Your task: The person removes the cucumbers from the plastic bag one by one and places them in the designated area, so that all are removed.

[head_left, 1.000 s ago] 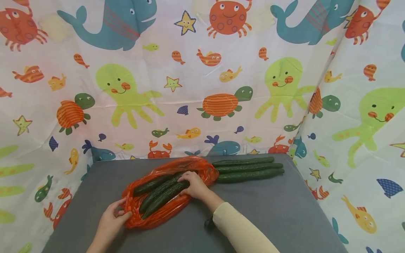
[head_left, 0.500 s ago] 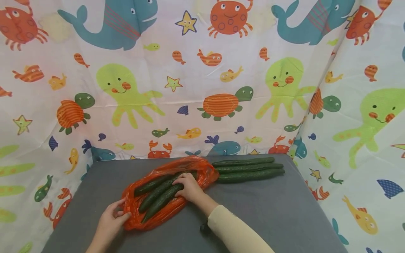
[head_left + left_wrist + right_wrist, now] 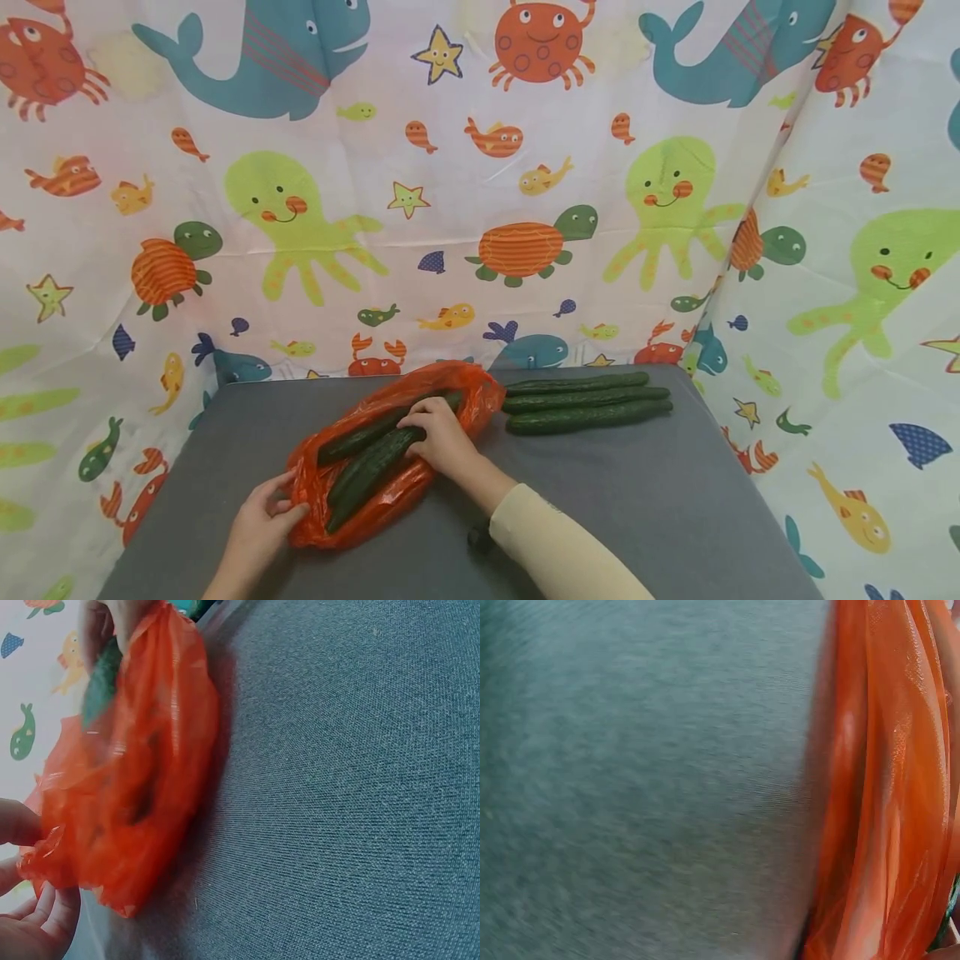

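Three cucumbers (image 3: 588,401) lie side by side on the grey surface (image 3: 585,492), just right of a red bag (image 3: 401,497) in which at least two more rest, partly uncovered. The left hand (image 3: 262,517) pinches the bag's near-left edge; the right hand (image 3: 438,437) reaches in and grips the front cucumber (image 3: 371,477), fingers curled over its far part. Good handling here seems to call for a firm left-hand pinch, so that the thin plastic neither slides nor folds over, and for guiding the cucumber along its own length rather than across its neighbour. A light grip should suffice, though the film could cling. The bagged cucumbers run diagonally, near ends pointing toward the left hand, far ends toward the back right. The loose trio's long axes lie almost parallel to the surface's back edge, left ends nearest the bag.
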`<state>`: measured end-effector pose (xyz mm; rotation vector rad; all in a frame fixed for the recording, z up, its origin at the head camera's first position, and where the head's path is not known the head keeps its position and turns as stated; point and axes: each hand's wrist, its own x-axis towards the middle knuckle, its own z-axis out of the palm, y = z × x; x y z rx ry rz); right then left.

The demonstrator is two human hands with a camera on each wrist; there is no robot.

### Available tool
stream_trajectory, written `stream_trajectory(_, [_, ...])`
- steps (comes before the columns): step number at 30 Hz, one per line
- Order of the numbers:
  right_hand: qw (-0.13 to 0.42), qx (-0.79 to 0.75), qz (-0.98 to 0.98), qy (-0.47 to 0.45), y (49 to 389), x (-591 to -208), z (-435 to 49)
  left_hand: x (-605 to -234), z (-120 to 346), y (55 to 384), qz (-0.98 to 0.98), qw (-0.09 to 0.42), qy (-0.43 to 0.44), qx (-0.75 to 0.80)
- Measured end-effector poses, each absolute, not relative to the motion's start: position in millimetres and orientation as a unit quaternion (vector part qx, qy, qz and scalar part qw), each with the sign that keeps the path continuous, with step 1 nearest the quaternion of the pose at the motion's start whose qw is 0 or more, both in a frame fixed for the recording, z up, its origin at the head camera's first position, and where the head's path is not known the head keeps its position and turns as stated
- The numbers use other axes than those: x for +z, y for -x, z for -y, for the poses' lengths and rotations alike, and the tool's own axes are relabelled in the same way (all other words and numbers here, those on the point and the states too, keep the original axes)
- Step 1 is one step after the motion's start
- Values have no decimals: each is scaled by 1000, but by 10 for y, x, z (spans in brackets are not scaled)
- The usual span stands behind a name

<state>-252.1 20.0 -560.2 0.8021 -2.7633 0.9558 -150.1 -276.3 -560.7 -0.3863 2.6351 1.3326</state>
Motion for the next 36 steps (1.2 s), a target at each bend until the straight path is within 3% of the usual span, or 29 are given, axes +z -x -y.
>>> stream_trajectory(24, [65,414,892,-169,2579,-5489,-230,-5627,2759,1525,-876,89,134,455])
stream_trajectory(36, [90,417,874,-234,2345,-5046,-5,-5626,2840,1459,-880,89,99,456])
